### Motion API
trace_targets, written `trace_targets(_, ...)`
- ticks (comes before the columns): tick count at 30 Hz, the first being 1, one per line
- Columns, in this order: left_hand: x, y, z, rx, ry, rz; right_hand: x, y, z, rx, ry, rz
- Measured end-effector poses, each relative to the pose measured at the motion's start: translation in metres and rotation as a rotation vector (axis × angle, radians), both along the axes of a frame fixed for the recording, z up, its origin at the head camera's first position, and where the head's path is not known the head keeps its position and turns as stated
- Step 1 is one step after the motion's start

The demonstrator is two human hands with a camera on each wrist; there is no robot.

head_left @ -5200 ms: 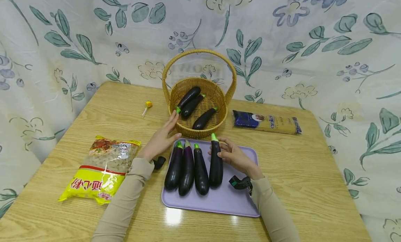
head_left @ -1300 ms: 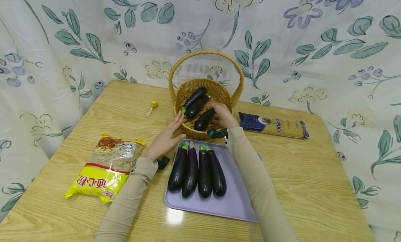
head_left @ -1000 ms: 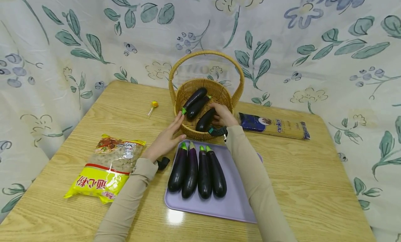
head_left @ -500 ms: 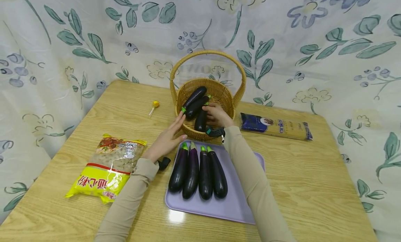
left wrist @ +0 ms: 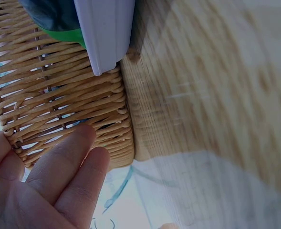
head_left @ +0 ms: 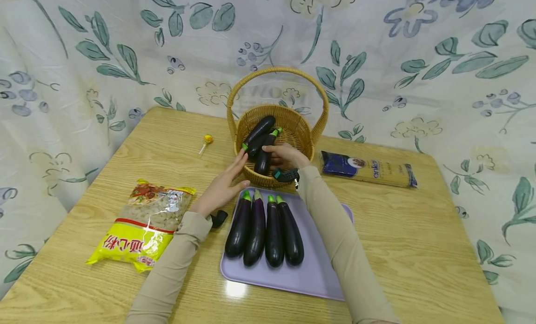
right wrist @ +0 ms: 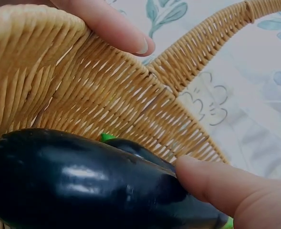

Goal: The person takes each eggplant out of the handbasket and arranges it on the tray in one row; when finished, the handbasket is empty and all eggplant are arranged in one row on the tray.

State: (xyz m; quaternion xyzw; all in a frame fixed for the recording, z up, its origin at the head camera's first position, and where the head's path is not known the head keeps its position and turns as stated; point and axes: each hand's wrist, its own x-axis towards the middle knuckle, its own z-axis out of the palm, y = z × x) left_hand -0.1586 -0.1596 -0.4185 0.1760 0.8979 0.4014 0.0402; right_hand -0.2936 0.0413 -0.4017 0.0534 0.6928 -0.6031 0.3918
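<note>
My right hand point(head_left: 289, 156) reaches into the wicker basket point(head_left: 307, 140) and grips a dark eggplant point(head_left: 264, 162), its green stem pointing away. The right wrist view shows the thumb point(right wrist: 212, 183) pressed on its glossy skin point(right wrist: 83, 181). Two other eggplants lie beside it in the basket: one point(head_left: 260, 128) against the left wall, the other point(head_left: 254, 150) partly covered by the held one. My left hand point(head_left: 222, 186) rests its fairly straight fingertips at the basket's left rim; the left wrist view shows them against the woven side point(left wrist: 59, 109).
A lilac tray point(head_left: 310, 263) in front of the basket bears several larger eggplants point(head_left: 274, 235) in a row. A yellow pasta bag point(head_left: 140, 224) lies at left, a lollipop point(head_left: 207, 139) behind it. A spaghetti packet point(head_left: 368, 169) lies right of the basket. A floral curtain hangs behind.
Earlier my right hand moved from a tray eggplant into the basket. It has since turned the basket eggplant more upright and shifted it left, against the other two. The left hand stays at the rim.
</note>
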Motion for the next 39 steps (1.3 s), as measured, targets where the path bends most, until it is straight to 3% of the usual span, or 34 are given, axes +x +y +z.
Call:
trace_targets(7,0.0,0.002,0.001,-0.004,0.011,-0.005,0.007,0.001,0.011,-0.007,0.039,-0.039)
trace_targets(14,0.001,0.001,0.001,-0.011,-0.002,-0.004,0.003,0.005,0.006,-0.045,0.116,-0.1)
trace_targets(19,0.001,0.0,0.0,0.0,0.001,-0.005,0.019,0.005,0.026,-0.034,0.203,-0.125)
trace_targets(24,0.002,0.001,0.0,0.007,-0.003,-0.001,0.027,0.01,0.04,-0.116,0.242,-0.166)
trace_targets(39,0.0,0.002,0.0,0.002,0.009,0.006,0.045,0.024,0.056,-0.237,0.348,-0.177)
